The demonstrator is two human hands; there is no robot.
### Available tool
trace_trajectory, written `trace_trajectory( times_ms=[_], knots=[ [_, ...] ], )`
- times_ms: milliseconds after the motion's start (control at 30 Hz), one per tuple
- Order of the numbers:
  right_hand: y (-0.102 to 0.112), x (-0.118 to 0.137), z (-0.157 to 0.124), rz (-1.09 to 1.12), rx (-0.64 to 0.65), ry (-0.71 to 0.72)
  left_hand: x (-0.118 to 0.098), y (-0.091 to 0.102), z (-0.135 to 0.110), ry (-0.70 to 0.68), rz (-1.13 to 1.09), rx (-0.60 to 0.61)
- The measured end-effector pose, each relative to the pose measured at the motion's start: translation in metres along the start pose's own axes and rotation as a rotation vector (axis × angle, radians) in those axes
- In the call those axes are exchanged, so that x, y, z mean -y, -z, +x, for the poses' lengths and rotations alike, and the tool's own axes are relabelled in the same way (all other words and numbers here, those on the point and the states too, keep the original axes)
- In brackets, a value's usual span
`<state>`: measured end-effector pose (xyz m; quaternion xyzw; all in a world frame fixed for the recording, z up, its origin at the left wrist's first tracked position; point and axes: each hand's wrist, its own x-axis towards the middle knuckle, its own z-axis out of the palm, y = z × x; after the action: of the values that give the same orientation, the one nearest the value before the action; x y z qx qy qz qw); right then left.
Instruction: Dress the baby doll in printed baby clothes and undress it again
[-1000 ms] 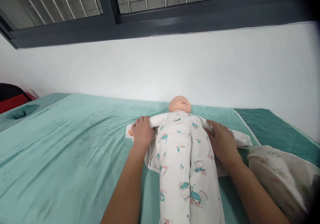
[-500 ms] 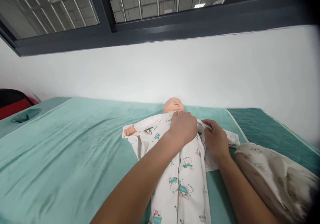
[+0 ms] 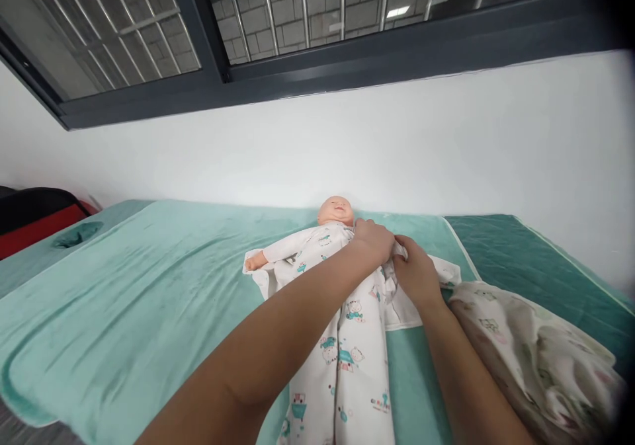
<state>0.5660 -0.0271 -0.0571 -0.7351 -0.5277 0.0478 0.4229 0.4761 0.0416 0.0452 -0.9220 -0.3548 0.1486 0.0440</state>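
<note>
A baby doll (image 3: 336,211) lies face up on the bed, its head toward the wall. Over its body is a white baby romper (image 3: 354,339) printed with bears and teal shapes. One doll arm, on the left, is in a white sleeve with the bare hand showing. At the doll's shoulder on the right, my left hand (image 3: 374,241) is closed on the romper's edge. Just beside it, my right hand (image 3: 417,270) pinches white cloth near the romper's sleeve (image 3: 446,272). My hands hide the doll's other arm and the cloth between my fingers.
A light green cover (image 3: 149,299) is spread under the doll, with a darker green quilted part (image 3: 501,246) on the right. A crumpled printed cloth (image 3: 536,352) lies beside my right forearm. A red and black item (image 3: 44,213) is at the far left. A window frame (image 3: 397,45) runs above the white wall.
The view has shifted slightly, so the doll and cloth appear a little further left. My left hand has moved outward from the doll's neck along the shoulder, closer to my right hand.
</note>
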Motion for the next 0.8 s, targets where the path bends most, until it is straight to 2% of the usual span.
trace_trajectory(
  times_ms=[267,367,533,633,800],
  knots=[
    [-0.006,0.010,-0.004,-0.170,0.022,-0.026,-0.001,-0.014,0.020,-0.086,0.054,0.015],
    [-0.004,0.004,-0.002,-0.093,0.001,-0.041,0.000,-0.016,0.022,-0.118,0.065,0.004],
    [-0.004,-0.010,0.001,0.104,-0.125,-0.092,0.005,-0.010,0.013,-0.136,0.090,-0.016],
    [-0.005,-0.012,0.001,0.113,-0.129,-0.112,0.000,-0.010,0.014,-0.135,0.076,0.015],
    [-0.002,-0.005,0.003,0.041,-0.098,-0.197,-0.009,-0.019,0.027,-0.213,0.030,0.060]
  ],
)
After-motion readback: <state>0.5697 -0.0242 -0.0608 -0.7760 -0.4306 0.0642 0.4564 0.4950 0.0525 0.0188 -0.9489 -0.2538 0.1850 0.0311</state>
